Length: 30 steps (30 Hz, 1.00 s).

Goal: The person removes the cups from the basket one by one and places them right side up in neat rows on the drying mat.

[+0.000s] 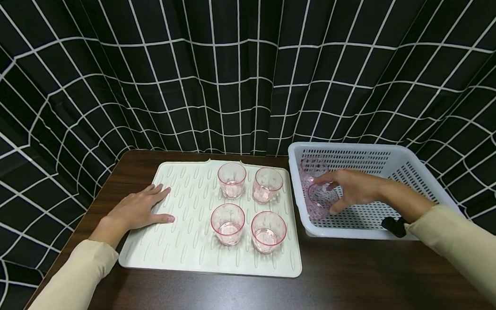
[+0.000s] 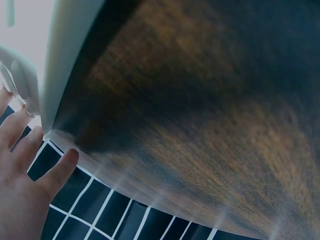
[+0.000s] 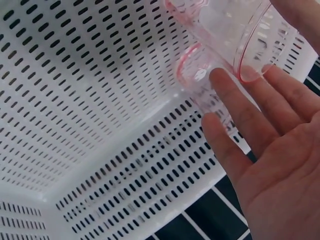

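My left hand [image 1: 136,210] lies with spread fingers on the left edge of a white ridged drying mat [image 1: 181,244]. Inside a white perforated basket [image 1: 358,146], my right hand [image 1: 354,186] reaches round the nearer of two clear pink-rimmed glasses [image 1: 319,207]. Its thumb is on one side and its fairly straight fingers [image 3: 245,110] are at the rim on the other, not closed tightly. Behind it, against the basket's left wall, is the second glass [image 1: 314,165]. In the right wrist view the nearer glass [image 3: 225,30] lies tilted, partly covering the other glass [image 3: 192,67].
Several matching pink-rimmed glasses, one of them at the front right [image 1: 269,234], stand upright on the mat's right half. Mat and basket sit side by side on a dark wooden table [image 1: 175,297]. A black curtain with white grid lines [image 1: 242,60] hangs behind.
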Tool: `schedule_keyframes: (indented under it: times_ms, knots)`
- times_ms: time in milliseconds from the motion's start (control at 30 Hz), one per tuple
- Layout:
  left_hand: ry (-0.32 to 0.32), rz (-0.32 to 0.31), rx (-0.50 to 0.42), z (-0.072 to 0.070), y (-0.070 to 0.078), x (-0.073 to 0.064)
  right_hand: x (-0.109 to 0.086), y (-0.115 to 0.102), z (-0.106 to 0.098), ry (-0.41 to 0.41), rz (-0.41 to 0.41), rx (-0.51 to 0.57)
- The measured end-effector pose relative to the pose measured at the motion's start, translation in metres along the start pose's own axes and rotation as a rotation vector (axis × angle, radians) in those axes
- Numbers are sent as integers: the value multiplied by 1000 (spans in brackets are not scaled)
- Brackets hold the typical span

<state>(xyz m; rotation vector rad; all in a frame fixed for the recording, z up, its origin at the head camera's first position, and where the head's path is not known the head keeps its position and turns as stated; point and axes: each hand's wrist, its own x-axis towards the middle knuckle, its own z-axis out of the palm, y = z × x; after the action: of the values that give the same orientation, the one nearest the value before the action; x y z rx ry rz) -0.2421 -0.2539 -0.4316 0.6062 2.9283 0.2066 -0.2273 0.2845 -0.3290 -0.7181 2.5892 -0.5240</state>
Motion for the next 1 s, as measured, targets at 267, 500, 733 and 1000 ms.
schedule_keyframes:
  times_ms: [267,500,733,1000]
  knots:
    - [4,2,9,2,-1,1,1,1,-1,8,-3,-14]
    - [9,1,10,2,-1,1,-2,-2,-9,166,-11,-86]
    - [6,4,5,1,0,0,-6,-11,-24,342,-18,-99]
    - [5,7,2,0,1,0,-4,-21,-32,540,-11,-88]
